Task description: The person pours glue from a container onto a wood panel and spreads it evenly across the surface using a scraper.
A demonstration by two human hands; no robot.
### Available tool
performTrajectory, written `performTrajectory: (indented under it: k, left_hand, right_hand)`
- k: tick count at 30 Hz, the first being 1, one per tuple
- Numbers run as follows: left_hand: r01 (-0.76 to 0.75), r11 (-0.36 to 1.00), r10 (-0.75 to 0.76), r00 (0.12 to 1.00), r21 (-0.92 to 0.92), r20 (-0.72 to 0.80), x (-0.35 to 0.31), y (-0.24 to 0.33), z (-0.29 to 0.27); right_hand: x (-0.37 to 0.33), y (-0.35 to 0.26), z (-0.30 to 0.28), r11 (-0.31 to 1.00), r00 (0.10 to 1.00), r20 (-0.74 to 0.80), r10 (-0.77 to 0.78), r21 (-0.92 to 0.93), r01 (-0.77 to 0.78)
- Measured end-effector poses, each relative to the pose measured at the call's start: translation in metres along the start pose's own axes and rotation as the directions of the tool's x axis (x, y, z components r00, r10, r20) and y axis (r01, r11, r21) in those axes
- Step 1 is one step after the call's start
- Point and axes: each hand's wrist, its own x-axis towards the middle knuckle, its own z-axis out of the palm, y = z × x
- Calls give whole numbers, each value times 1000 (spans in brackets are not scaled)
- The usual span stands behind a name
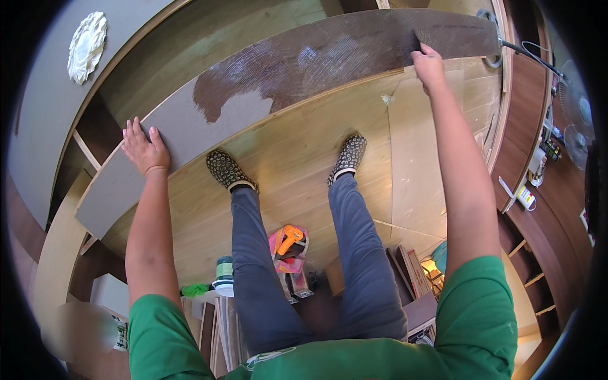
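A long, curved board point(111, 190) with a grey face lies across in front of me. Wet, glossy adhesive point(304, 60), combed into fine ridges, coats its middle and right part, with a ragged left border. My left hand point(145, 149) rests flat on the bare grey left part, fingers stretched out and holding nothing. Over the coated right part, my right hand point(429, 65) is closed on a thin dark spreader point(417, 39) that touches the surface. Only a small piece of the spreader shows past my fingers.
My patterned shoes point(231, 170) stand on a pale wooden surface point(291, 158). Between my legs lies an orange tool point(290, 238) in a pink container point(275, 242). A crumpled white piece point(87, 47) sits far left. Fans point(575, 104) and brown shelving point(525, 101) stand right.
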Motion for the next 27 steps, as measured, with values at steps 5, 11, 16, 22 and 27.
performTrajectory:
  k: [5,11,16,22,27]
  left_hand:
    - [-12,1000,12,999,17,-38,-3,-2,-1]
    - [-13,1000,12,999,-13,-40,-1,3,1]
    - [29,999,-29,999,-31,-15,-2,6,-1]
    - [42,998,-42,999,-50,-7,1,7,-1]
    - [45,999,-45,999,-19,1,-1,6,-4]
  right_hand:
    - [-72,-59,50,944,972,95,-217,-233,234]
    - [-166,-123,105,851,895,311,-320,-320,416]
    - [-236,-171,148,747,796,536,-282,-398,532]
    - [-306,-199,210,755,745,555,-371,-288,590]
    - [-329,-204,204,856,714,548,-436,8,516]
